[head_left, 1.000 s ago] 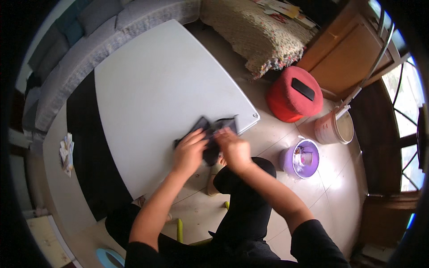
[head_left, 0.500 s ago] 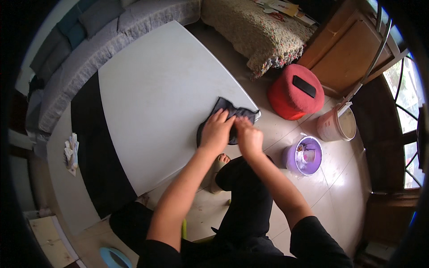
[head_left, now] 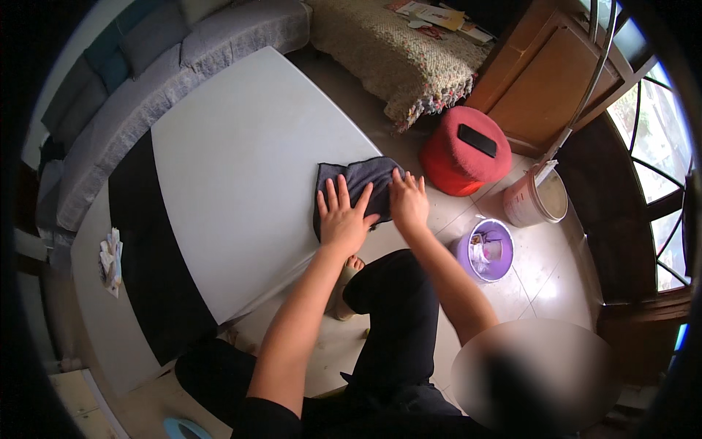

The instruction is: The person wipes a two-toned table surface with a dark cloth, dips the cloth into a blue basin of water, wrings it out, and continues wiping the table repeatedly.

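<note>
A dark grey cloth (head_left: pixel 355 175) lies spread over the near right corner of a white tabletop (head_left: pixel 241 139). My left hand (head_left: pixel 344 219) rests flat on the cloth, fingers spread wide. My right hand (head_left: pixel 409 205) is beside it at the cloth's right edge, over the table corner. Its fingers are stretched out and slightly apart, pressed on the cloth. The undersides of both hands are hidden.
A black band (head_left: pixel 157 241) crosses the table's left part, with a tissue pack (head_left: pixel 111 262) beyond it. To the right stand a red stool (head_left: pixel 466 157) bearing a black phone (head_left: pixel 477 140), a purple bin (head_left: pixel 484 250) and a pinkish bucket (head_left: pixel 534 197). A grey sofa (head_left: pixel 172 80) lines the far left.
The cloth was bunched under both hands and is now flatter and more spread out. My left hand has opened wide, and my right fingers have straightened. The view has shifted slightly.
</note>
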`<move>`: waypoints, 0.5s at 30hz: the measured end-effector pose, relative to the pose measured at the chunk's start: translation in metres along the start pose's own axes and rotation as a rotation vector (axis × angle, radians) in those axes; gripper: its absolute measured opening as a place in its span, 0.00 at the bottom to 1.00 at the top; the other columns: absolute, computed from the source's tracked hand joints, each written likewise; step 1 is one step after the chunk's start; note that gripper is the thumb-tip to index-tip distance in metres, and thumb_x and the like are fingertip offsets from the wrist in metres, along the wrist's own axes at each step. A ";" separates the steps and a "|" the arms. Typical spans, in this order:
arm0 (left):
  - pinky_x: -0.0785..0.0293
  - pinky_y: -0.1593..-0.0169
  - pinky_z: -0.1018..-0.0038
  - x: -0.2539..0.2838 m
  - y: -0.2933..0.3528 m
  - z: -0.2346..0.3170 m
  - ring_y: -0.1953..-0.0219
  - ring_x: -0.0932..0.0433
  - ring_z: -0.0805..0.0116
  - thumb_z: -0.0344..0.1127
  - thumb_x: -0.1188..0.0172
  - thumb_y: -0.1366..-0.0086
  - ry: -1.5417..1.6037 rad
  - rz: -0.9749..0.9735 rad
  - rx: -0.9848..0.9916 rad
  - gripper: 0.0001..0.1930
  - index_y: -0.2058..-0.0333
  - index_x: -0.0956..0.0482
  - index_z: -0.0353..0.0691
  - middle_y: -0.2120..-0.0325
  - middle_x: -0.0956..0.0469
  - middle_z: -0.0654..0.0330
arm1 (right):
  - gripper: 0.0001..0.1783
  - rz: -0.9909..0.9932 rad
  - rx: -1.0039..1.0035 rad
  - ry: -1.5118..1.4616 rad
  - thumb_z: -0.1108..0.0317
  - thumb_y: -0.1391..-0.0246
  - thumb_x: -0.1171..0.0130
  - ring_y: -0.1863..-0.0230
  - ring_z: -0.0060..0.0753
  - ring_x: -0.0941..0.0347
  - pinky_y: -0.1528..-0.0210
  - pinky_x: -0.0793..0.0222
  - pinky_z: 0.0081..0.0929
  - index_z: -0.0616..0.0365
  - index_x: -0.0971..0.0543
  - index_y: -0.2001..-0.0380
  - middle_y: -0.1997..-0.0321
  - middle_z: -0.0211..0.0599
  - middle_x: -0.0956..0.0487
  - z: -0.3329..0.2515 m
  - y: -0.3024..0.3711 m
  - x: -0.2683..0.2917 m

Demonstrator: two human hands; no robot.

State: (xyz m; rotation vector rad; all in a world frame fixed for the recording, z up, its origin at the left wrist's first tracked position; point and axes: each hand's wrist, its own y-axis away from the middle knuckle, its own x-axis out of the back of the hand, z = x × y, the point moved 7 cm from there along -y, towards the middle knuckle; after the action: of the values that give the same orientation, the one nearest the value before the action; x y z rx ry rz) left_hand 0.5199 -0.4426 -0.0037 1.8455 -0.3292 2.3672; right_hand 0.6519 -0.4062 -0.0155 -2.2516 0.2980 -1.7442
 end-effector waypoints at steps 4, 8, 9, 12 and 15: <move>0.58 0.37 0.58 0.007 0.033 -0.035 0.37 0.54 0.52 0.43 0.46 0.42 0.051 -0.017 -0.133 0.29 0.42 0.42 0.49 0.39 0.51 0.50 | 0.21 -0.005 0.264 0.104 0.67 0.53 0.51 0.44 0.53 0.39 0.38 0.52 0.40 0.67 0.28 0.56 0.49 0.56 0.32 -0.069 0.049 -0.011; 0.56 0.38 0.58 0.029 0.077 -0.073 0.38 0.51 0.52 0.44 0.46 0.43 0.021 0.033 -0.053 0.29 0.43 0.40 0.49 0.40 0.48 0.52 | 0.20 0.004 0.382 -0.118 0.65 0.51 0.50 0.42 0.42 0.39 0.38 0.52 0.40 0.63 0.28 0.54 0.47 0.50 0.31 -0.106 0.064 -0.002; 0.55 0.38 0.58 0.031 0.084 -0.079 0.38 0.51 0.51 0.45 0.46 0.43 0.034 0.032 -0.029 0.29 0.43 0.40 0.50 0.40 0.49 0.51 | 0.21 -0.021 0.410 -0.131 0.64 0.50 0.50 0.41 0.40 0.39 0.37 0.53 0.40 0.61 0.28 0.53 0.46 0.47 0.32 -0.098 0.060 -0.003; 0.56 0.39 0.55 0.031 0.084 -0.075 0.38 0.52 0.45 0.46 0.46 0.43 0.054 0.031 -0.021 0.30 0.41 0.43 0.55 0.41 0.49 0.44 | 0.21 -0.059 0.425 -0.128 0.61 0.50 0.50 0.41 0.31 0.40 0.36 0.56 0.41 0.53 0.28 0.52 0.43 0.38 0.33 -0.049 0.032 -0.005; 0.58 0.39 0.50 0.015 0.053 -0.018 0.39 0.57 0.34 0.45 0.45 0.43 0.047 -0.021 -0.132 0.31 0.41 0.45 0.62 0.41 0.54 0.38 | 0.20 0.009 0.173 -0.057 0.62 0.50 0.48 0.40 0.31 0.40 0.36 0.57 0.41 0.49 0.28 0.51 0.44 0.34 0.32 0.001 -0.002 -0.013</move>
State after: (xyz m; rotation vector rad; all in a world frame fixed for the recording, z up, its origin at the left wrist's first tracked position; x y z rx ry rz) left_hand 0.4871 -0.4897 0.0019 1.7241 -0.4472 2.3107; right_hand 0.6495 -0.4002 -0.0269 -2.1682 0.1395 -1.6307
